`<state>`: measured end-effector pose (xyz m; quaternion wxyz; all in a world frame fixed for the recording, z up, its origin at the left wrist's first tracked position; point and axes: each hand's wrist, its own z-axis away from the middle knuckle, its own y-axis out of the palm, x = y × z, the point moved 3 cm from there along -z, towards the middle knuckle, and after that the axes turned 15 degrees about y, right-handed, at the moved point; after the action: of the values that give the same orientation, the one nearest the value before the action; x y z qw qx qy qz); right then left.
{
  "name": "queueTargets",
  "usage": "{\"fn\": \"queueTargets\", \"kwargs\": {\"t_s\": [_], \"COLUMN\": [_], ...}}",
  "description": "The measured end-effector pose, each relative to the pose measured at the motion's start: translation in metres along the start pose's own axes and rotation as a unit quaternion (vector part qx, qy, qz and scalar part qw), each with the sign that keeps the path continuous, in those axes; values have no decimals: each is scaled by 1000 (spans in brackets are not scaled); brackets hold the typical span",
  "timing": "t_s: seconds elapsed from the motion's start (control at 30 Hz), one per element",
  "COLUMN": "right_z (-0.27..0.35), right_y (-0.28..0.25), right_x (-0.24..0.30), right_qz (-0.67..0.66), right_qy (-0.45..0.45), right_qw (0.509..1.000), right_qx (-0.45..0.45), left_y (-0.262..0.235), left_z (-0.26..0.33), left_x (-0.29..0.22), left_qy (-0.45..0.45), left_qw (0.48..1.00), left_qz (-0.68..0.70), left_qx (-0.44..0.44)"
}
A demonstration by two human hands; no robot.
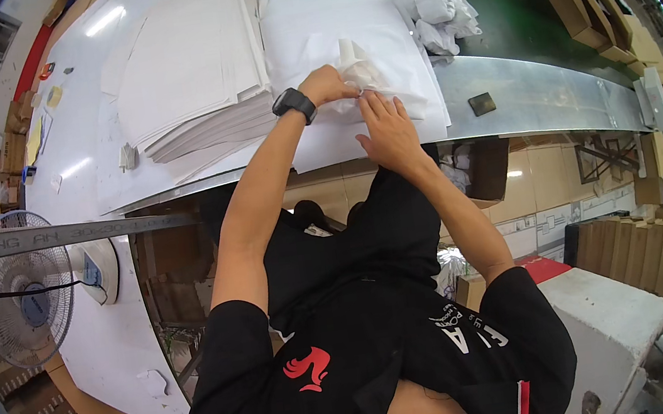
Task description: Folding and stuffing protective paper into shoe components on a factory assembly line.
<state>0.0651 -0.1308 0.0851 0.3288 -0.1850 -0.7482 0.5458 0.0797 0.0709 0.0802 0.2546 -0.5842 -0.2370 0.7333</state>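
Note:
On the table, a crumpled white paper wrap [368, 68] rises in a bunched bundle on top of flat white sheets [322, 7]. What lies inside the wrap, if anything, is hidden. My left hand [324, 86], with a dark watch [294, 105] on its wrist, has its fingers curled and pinched at the wrap's near left edge. Close beside it, my right hand [393, 132] lies with fingers stretched out, the tips touching the near edge of the wrap.
Left of my hands stands a thick stack of white paper [190, 58]. Several white wrapped bundles [434, 1] are heaped at the back right, beside a green surface [512, 20]. A small dark block [482, 104] rests on the metal table edge. A fan [24, 289] stands far left.

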Motion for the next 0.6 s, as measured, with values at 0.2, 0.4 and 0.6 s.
{"fn": "queueTargets", "kwargs": {"t_s": [0.2, 0.4, 0.6], "right_z": [-26, -58, -59], "right_y": [14, 17, 10], "right_x": [-16, -23, -37], "right_qz": [-16, -87, -109], "right_qy": [-20, -54, -74], "right_qw": [999, 993, 989], "right_qx": [42, 66, 68], "left_y": [16, 39, 39], "left_z": [61, 74, 72], "left_x": [-61, -27, -10], "left_qy": [66, 250, 273], "left_qw": [870, 887, 889], "left_qz": [-429, -328, -301], "left_qx": [-235, -208, -211]}}
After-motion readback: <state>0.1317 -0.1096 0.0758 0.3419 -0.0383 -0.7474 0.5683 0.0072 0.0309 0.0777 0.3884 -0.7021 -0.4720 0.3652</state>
